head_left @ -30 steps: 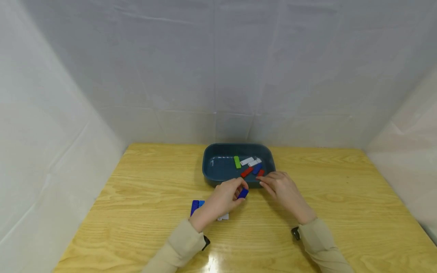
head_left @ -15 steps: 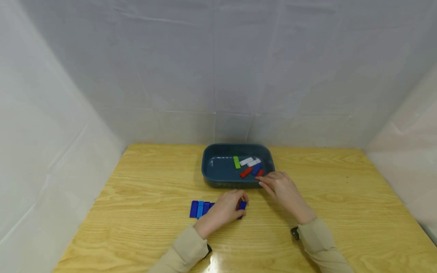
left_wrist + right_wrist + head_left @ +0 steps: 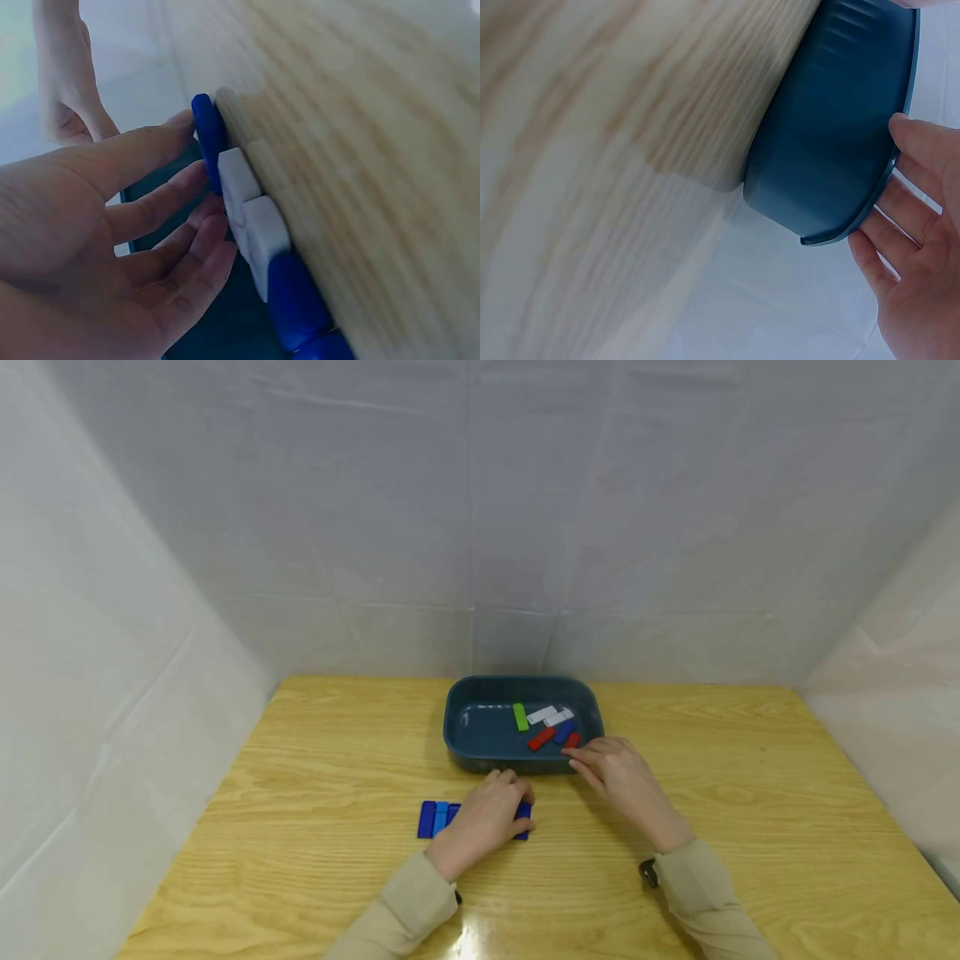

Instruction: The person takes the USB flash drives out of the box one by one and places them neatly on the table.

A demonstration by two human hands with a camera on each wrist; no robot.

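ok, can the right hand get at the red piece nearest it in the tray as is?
Probably yes. The right hand rests at the tray rim, fingertips just short of the red piece. The tray is open-topped and nothing covers that piece; the left hand is down at the blue row, out of the way.

The left hand (image 3: 483, 818) covers the middle of the block row (image 3: 433, 819); its white blocks (image 3: 253, 217) show only at the wrist.

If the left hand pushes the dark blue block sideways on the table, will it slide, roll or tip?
The dark blue block is flat and rectangular, so it would probably slide, not roll. It looks rigid and small, so likely light. The left hand rests straight fingers on it; the glossy wooden table may let it skid easily.
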